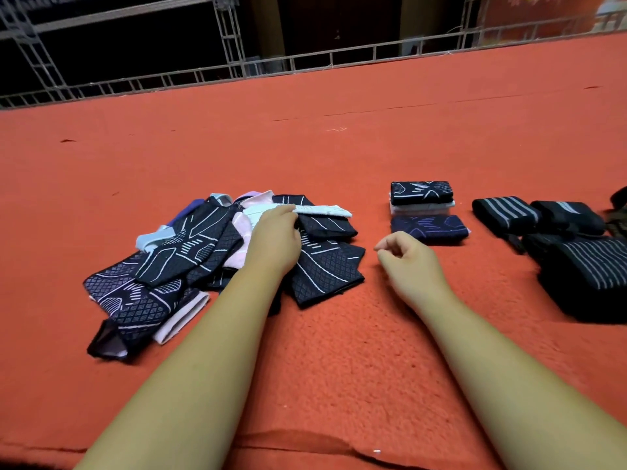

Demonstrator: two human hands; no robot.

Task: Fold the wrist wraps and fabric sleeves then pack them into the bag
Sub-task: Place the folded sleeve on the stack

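While the left hand [274, 237] grips a pale sleeve [322, 210] atop the unfolded pile [183, 252] on the worktop [339, 334], the right hand [407, 257] hovers empty, loosely curled; best draw that sleeve clear, then flatten before folding.

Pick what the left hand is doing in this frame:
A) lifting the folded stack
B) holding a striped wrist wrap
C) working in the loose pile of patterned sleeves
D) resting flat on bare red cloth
C: the left hand lies on the loose pile of patterned sleeves, its fingers curled on a white sleeve. The folded stack and the striped wrist wraps lie untouched to its right.
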